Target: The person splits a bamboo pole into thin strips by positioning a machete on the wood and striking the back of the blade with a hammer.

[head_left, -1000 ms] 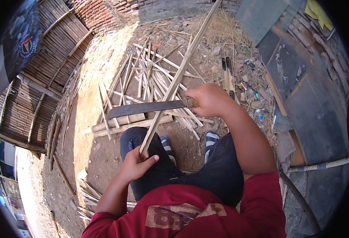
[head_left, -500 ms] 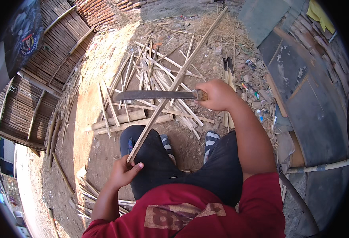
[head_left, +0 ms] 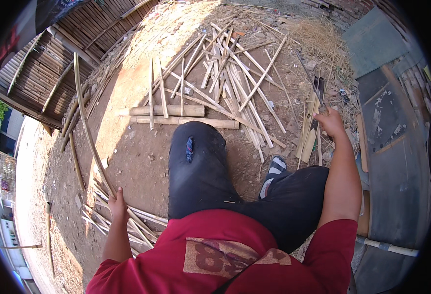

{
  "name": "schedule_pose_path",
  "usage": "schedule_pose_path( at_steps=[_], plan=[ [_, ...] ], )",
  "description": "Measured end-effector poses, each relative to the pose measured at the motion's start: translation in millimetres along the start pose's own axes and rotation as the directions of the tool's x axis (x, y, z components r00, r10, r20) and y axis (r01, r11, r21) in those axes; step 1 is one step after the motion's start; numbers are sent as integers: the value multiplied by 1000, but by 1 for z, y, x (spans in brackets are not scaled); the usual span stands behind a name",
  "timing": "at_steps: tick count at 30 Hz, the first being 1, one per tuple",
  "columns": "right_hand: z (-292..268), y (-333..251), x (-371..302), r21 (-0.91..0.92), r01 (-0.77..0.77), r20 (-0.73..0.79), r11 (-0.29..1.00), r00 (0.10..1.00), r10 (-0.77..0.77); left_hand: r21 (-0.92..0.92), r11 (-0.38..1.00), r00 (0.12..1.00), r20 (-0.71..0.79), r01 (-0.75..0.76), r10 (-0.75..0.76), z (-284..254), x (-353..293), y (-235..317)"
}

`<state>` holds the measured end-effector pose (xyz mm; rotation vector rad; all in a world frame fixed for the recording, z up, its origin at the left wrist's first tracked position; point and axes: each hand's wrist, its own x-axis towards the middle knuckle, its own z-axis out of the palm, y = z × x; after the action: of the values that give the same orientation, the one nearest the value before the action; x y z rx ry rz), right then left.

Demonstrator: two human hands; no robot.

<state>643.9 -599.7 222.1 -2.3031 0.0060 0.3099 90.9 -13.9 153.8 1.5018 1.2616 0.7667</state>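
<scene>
A long bamboo strip (head_left: 87, 130) is gripped near its lower end by my left hand (head_left: 119, 205), out to the left over a bundle of pale strips (head_left: 139, 226) on the ground. The strip rises, slightly bowed, toward the woven wall. My right hand (head_left: 329, 122) is closed round the handle of a machete (head_left: 306, 69) at the right. Its dark blade points up and away, seen nearly edge-on. Beneath that hand lie split bamboo halves (head_left: 305, 141), dark at their far ends. The blade and the strip are far apart.
Scattered bamboo strips (head_left: 235, 81) cover the ground ahead, beside two thick bamboo poles (head_left: 186, 121). A bamboo-slat structure (head_left: 39, 63) stands far left. Dark worn panels (head_left: 392, 147) line the right, with straw (head_left: 318, 36) at the back. My knees and one sandalled foot show below.
My left hand has swung the strip leftward, away from the machete that crossed it. My right hand has moved out to the right, and the blade now points away. The view has shifted.
</scene>
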Motion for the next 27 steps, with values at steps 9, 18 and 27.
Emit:
schedule_pose_path(
  at_steps=[9,18,27],
  plan=[
    [5,-9,-3,-60,13,48,998,999,-10,47,902,775,-532,429,-341,-93,17,-123],
    [10,-17,-8,-156,32,1,987,999,-32,775,563,937,-350,287,5,-39,12,-180],
    [5,-4,5,0,-89,16,996,996,89,551,699,788,615,-457,31,202,72,-82]
  ],
)
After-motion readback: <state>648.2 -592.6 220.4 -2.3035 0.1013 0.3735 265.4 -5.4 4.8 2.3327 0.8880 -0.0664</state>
